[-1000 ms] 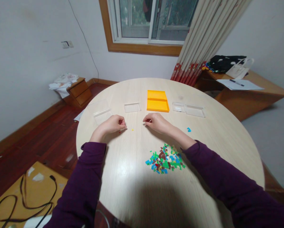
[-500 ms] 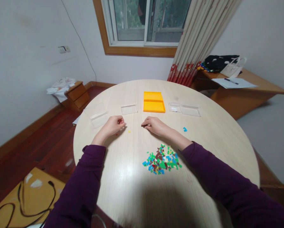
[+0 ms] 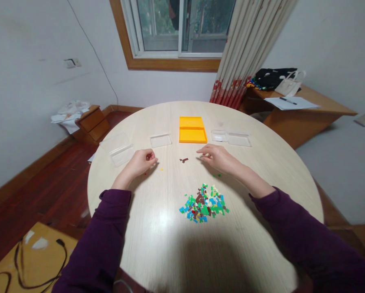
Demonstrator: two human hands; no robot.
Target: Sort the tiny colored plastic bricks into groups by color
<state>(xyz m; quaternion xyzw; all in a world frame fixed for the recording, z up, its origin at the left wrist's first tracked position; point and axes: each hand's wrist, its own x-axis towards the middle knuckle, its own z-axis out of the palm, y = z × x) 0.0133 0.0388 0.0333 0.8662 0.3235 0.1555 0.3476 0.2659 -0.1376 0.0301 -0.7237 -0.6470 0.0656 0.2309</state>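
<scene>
My left hand (image 3: 143,161) is closed with its fingertips pinched together, above the table's left half; what it holds, if anything, is too small to name. My right hand (image 3: 216,156) hovers with its fingers apart and nothing between them. Between the hands lie a few small brown pieces (image 3: 184,160). A yellow piece (image 3: 161,169) and a tiny red piece (image 3: 145,174) rest beside my left hand. Small green pieces (image 3: 219,175) lie below my right hand. Nearer me is a pile of mixed coloured pieces (image 3: 204,205).
An open orange case (image 3: 193,135) sits at the table's far side. Clear plastic boxes stand left (image 3: 121,155), centre-left (image 3: 161,141) and right (image 3: 239,139) on the round table (image 3: 158,252). A desk (image 3: 310,114) is at the right, beyond the table.
The right hand has let go of the brown pieces, opened and moved right. The brown pieces now lie on the table. Green pieces show under the right hand. The view has shifted slightly.
</scene>
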